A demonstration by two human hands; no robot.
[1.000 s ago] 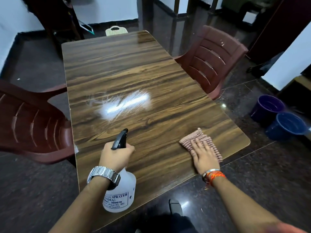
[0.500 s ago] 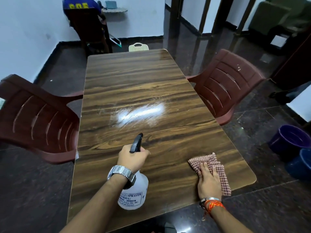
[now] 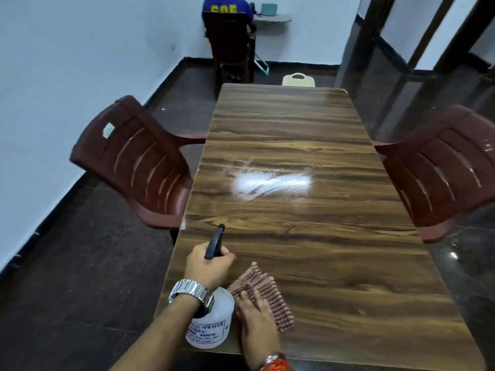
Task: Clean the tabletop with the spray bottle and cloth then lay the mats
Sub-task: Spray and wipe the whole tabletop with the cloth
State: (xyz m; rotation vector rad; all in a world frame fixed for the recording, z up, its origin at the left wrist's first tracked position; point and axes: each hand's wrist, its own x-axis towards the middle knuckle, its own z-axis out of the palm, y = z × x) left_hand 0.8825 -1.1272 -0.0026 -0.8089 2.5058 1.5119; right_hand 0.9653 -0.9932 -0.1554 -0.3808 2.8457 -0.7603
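Under right hand (image 3: 257, 321), cloth (image 3: 263, 293), flat

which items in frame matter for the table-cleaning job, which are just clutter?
In the job:
spray bottle, in left hand
checked cloth, under right hand
tabletop

Not in the job:
two maroon chairs
cream chair
seated person

No mats visible.

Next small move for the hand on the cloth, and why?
Probably slide the right hand with the checked cloth forward toward the wet streak mid-table. The cloth lies flat near the front edge, well short of it; the left hand holds the spray bottle.
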